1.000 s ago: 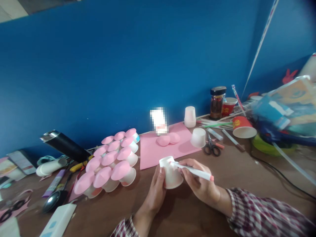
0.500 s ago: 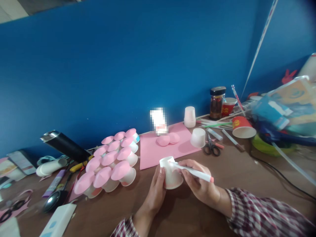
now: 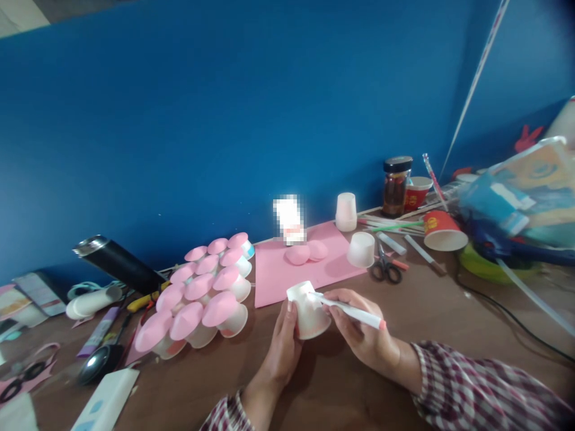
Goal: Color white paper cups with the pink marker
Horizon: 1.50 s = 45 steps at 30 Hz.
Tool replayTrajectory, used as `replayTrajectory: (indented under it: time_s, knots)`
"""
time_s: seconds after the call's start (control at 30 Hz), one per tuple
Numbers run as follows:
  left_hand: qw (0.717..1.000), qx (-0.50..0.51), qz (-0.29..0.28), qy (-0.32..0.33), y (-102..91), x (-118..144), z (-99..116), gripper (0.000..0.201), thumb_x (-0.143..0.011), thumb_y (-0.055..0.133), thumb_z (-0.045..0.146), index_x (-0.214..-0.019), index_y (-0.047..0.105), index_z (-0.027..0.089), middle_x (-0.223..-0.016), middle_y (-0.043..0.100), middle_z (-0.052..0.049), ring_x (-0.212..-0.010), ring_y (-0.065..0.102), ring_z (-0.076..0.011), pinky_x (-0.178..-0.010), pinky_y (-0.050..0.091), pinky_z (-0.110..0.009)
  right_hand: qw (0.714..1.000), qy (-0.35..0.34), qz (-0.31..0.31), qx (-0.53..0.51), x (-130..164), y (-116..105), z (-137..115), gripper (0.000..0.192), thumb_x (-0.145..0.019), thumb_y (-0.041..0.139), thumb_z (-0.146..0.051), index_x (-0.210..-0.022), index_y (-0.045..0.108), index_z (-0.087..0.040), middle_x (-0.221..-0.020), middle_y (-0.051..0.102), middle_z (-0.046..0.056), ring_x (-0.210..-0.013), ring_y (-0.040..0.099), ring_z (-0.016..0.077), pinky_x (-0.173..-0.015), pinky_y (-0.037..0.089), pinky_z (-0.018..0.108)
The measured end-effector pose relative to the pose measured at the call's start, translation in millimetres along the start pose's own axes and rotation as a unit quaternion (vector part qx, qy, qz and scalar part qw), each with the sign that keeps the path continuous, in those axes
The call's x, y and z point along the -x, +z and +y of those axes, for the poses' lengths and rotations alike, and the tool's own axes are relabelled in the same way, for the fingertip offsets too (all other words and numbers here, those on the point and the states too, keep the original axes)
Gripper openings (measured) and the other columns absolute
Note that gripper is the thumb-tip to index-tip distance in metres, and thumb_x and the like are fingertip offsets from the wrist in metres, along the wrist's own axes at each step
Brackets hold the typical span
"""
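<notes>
My left hand (image 3: 282, 349) grips a small white paper cup (image 3: 308, 310), held upside down and tilted just above the brown table (image 3: 404, 311). My right hand (image 3: 359, 338) holds a white marker (image 3: 353, 310) with a pink end, its tip resting on the cup's base. To the left stands a cluster of several upturned cups topped with pink paper cones (image 3: 202, 293). A pink sheet (image 3: 278, 272) lies behind the held cup with two pink discs (image 3: 306, 252) on it.
Two more upturned white cups (image 3: 360, 249) (image 3: 345, 211), scissors (image 3: 384, 265), pens, a red paper cup on its side (image 3: 442, 231) and a dark jar (image 3: 396, 186) sit at the back right. A black flask (image 3: 117, 264), tape rolls and tools lie left. Cluttered bags fill the right edge.
The cup has tilted and risen slightly in my left hand; the marker tip stays against it. Everything else is unmoved.
</notes>
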<state>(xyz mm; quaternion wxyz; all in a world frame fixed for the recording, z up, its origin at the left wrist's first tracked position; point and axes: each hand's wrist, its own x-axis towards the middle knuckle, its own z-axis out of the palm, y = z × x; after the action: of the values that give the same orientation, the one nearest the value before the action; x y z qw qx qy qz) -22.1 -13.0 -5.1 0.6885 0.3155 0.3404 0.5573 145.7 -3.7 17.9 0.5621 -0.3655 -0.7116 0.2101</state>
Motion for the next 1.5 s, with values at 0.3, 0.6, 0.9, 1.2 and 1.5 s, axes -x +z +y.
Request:
replayTrajectory:
  time_s: [0.3,0.6,0.9,1.2,1.5]
  knots:
    - [1.0,-0.006,-0.002,0.008,0.9,-0.4,0.2,0.04,-0.093,0.049,0.042,-0.123,0.06,0.018,-0.122,0.065,-0.01,-0.123,0.052,-0.027,-0.106,0.036,-0.04,1.0,0.0,-0.006,0.006,-0.1,-0.3,0.3,0.011,-0.092,0.053,-0.021,-0.097,0.062,-0.019,-0.083,0.071,0.005,-0.071,0.07,0.0163,-0.067,0.056,0.025]
    - [1.0,0.0,-0.002,0.01,2.0,-1.4,-0.6,0.037,-0.093,0.049,0.042,-0.116,0.062,0.017,-0.119,0.066,-0.01,-0.12,0.054,-0.0268,-0.105,0.037,-0.04,1.0,-0.001,-0.01,0.014,-0.6,0.0,-0.9,0.01,-0.091,0.054,-0.02,-0.096,0.063,-0.017,-0.082,0.07,0.006,-0.07,0.068,0.0155,-0.067,0.055,0.024]
    - [1.0,-0.007,-0.01,0.007,1.1,-0.4,1.2,0.04,-0.092,0.05,0.043,-0.117,0.062,0.015,-0.119,0.066,-0.011,-0.116,0.056,-0.0274,-0.103,0.04,-0.041,0.999,-0.007,-0.033,0.018,-0.7,-2.3,-5.0,0.011,-0.091,0.053,-0.019,-0.093,0.064,-0.018,-0.081,0.07,0.005,-0.07,0.068,0.0158,-0.066,0.055,0.025]
    - [1.0,-0.007,-0.012,0.007,1.7,-0.5,0.3,0.04,-0.094,0.047,0.042,-0.123,0.059,0.017,-0.123,0.064,-0.01,-0.122,0.052,-0.0266,-0.105,0.038,-0.04,1.0,0.013,-0.011,0.0,-0.2,-0.1,-0.5,0.011,-0.092,0.053,-0.021,-0.096,0.062,-0.018,-0.083,0.071,0.006,-0.072,0.07,0.0165,-0.067,0.056,0.025]
    - [1.0,-0.012,0.001,0.01,2.8,-0.1,0.9,0.041,-0.091,0.051,0.044,-0.12,0.061,0.017,-0.12,0.066,-0.01,-0.119,0.054,-0.0274,-0.103,0.039,-0.04,1.0,0.02,-0.013,0.002,-0.4,-1.1,-4.1,0.011,-0.092,0.052,-0.023,-0.096,0.062,-0.019,-0.083,0.072,0.007,-0.072,0.07,0.0178,-0.064,0.057,0.025]
